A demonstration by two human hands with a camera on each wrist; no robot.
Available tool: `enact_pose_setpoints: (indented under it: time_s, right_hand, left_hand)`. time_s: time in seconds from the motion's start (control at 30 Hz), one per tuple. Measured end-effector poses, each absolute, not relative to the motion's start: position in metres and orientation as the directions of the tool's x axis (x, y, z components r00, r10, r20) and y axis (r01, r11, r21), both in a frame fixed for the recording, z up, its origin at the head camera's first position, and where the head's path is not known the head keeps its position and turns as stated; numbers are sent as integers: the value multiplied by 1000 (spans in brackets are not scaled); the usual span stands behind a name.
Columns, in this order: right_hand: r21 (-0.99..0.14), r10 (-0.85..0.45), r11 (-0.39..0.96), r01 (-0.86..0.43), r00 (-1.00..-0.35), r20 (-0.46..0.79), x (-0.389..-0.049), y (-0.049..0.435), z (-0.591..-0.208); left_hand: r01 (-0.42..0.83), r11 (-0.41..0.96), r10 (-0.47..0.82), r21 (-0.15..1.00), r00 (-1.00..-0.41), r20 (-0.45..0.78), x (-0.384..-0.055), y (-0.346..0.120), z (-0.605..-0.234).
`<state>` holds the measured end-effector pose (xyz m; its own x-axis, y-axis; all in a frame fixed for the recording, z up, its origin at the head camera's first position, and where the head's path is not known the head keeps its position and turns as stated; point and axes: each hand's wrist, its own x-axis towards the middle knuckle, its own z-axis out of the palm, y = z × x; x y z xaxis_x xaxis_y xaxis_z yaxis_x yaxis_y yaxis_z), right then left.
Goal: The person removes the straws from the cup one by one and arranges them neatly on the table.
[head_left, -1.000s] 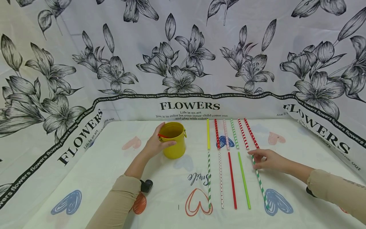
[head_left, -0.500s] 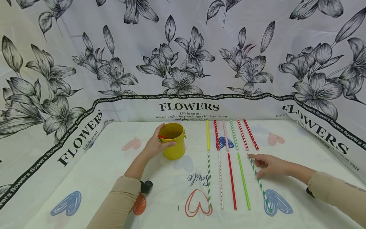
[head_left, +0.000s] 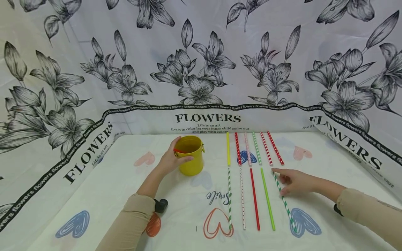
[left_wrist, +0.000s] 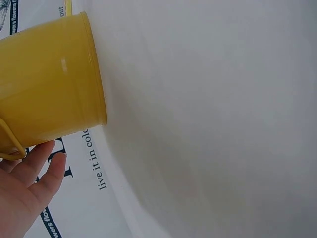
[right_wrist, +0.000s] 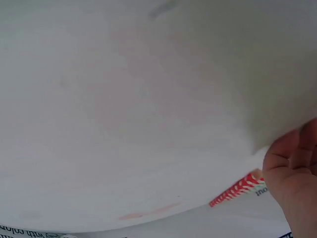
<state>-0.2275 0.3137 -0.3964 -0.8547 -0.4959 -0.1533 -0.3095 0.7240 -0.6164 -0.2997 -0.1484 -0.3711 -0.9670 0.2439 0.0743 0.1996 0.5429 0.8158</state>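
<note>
My left hand grips the yellow bucket at its left side, thumb across the front and fingers at the back. A red stick-like piece shows inside the bucket's rim. In the left wrist view the fingertips lie against the bucket wall. My right hand touches a green-and-white striped paper straw lying on the cloth. The index finger reaches straight to its top end and the thumb rests by its side. The other fingers are tucked under; their tips are hidden.
Beyond the right hand lies a back row of straws: yellow, several patterned ones, and red dotted at the right end. A front row holds green-striped, red-dotted white, red and lime straws. A patterned cloth wall stands behind.
My right hand's grasp at the upper part of the green-striped straw loosened, and the straw's top end shifted slightly down and left, away from the back row. The left hand and bucket stayed put.
</note>
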Motion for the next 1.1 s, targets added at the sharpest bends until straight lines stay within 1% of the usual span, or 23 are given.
enact_pose_setpoints:
  time_s: [0.2,0.33,0.43,0.73,1.1]
  right_hand:
    - [-609,-482,725,-323,-869,-112,-231,301,-380]
    - [-633,-484,690,-351,-874,-42,-236,283,-366]
    - [-659,-502,643,-389,-865,21,-237,268,-357]
    - [-683,-511,573,-452,-849,133,-240,226,-347]
    - [-778,-550,387,-495,-801,236,-255,176,-339]
  left_hand:
    - [183,554,230,812,-971,62,-299,-148,-372]
    - [181,555,228,812,-972,61,-299,-148,-372]
    - [189,554,231,811,-971,68,-299,-148,-372]
    - [199,541,235,817,-969,80,-300,-148,-374]
    - [205,536,240,819,-967,85,-300,-147,-372]
